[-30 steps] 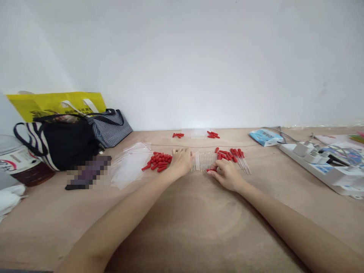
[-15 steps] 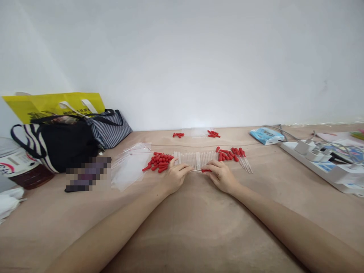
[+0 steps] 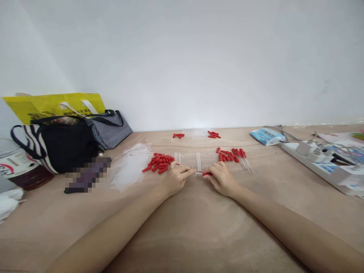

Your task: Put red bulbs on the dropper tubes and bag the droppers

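Note:
Between my hands lies a thin clear glass dropper tube (image 3: 198, 173), level and pointing sideways. My left hand (image 3: 178, 178) pinches its left part between thumb and fingers. In my right hand (image 3: 222, 177) is a red rubber dropper bulb (image 3: 207, 174), its narrow end meeting the tube's right end. Just beyond my fingers a row of clear glass tubes (image 3: 196, 160) lies side by side. A pile of red bulbs (image 3: 159, 162) sits left of the row, and a smaller group of bulbs (image 3: 226, 155) sits right of it. Several droppers with red bulbs (image 3: 245, 161) lie farther right.
Clear plastic bags (image 3: 131, 167) lie left of the bulb pile. Bags (image 3: 62, 146), a dark blurred-out object (image 3: 88, 175) and a big bottle (image 3: 28, 176) stand farther left. A blue tissue pack (image 3: 266, 137) and a power strip (image 3: 318, 165) are at right. More red bulbs (image 3: 214, 134) lie near the wall.
My left hand has slid slightly left along the tube, so more of the tube shows between the hands. The right hand still grips the red bulb, almost in the same place.

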Available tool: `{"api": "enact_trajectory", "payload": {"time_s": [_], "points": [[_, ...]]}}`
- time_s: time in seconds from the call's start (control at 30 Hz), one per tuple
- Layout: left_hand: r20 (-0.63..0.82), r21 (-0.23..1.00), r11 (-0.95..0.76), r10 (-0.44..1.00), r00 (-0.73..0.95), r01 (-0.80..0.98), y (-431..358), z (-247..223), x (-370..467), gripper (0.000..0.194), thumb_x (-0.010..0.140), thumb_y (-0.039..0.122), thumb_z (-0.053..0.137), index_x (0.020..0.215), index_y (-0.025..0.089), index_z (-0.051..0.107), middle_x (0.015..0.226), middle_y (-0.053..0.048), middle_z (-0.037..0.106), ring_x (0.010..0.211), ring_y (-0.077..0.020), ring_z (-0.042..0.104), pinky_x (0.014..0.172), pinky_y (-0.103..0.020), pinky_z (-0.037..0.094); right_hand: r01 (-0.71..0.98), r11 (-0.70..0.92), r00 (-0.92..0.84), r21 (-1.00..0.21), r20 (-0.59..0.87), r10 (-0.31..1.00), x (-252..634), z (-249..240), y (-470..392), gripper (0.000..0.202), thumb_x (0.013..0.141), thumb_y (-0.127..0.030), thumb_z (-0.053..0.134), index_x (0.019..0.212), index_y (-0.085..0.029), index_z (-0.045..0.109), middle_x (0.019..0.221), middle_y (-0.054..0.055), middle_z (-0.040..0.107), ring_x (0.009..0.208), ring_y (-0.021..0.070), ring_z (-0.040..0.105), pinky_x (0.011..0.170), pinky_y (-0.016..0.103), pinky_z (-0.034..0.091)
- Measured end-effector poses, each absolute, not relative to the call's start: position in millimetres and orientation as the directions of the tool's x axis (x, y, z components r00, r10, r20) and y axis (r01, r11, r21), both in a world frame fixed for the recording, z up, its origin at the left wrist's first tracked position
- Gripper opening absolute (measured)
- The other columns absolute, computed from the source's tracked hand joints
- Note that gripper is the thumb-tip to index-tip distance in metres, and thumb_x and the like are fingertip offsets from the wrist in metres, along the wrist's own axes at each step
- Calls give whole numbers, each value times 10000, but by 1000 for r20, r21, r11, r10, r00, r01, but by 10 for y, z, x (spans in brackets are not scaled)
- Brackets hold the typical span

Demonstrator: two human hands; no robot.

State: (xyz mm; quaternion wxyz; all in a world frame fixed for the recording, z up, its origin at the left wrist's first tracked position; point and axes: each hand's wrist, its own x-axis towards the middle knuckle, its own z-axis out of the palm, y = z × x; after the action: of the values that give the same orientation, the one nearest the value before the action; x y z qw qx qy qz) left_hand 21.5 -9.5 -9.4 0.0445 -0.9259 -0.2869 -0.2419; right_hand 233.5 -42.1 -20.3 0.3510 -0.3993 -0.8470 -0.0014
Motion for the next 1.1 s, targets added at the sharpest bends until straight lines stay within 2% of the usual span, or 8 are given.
{"api": "enact_trajectory", "payload": {"time_s": [0.27,0.5,0.8,1.1], "points": [[488,16,-849,468,737,529,-144,-92,243,336,782,51,359,981,197,586,818,-24,639,735,-125,558,758,-319,261,685,697,-457,-212,621,637,2336,-200,-440,200,853,-295,417,786,-178,565,686,27,616,638,133,490,699,309,262],[496,43,-848,477,726,528,-210,-88,291,285,783,60,371,932,186,579,807,-15,647,752,-122,571,748,-312,259,710,689,-478,-146,619,623,2326,-170,-448,208,847,-287,415,772,-171,571,666,26,614,626,129,502,734,323,247],[506,30,-853,463,728,521,-218,-91,331,243,786,58,390,884,177,578,756,-4,648,694,-112,571,746,-310,270,701,700,-508,-135,594,624,2297,-185,-428,216,849,-289,407,775,-170,571,671,31,612,640,134,511,742,325,254],[545,79,-799,535,646,596,-199,-82,311,242,888,264,372,913,188,600,811,-30,661,722,-127,570,843,-337,269,719,658,-445,-224,579,683,2388,-152,-413,175,817,-344,480,826,-194,569,749,31,631,698,148,525,748,331,268]]}}
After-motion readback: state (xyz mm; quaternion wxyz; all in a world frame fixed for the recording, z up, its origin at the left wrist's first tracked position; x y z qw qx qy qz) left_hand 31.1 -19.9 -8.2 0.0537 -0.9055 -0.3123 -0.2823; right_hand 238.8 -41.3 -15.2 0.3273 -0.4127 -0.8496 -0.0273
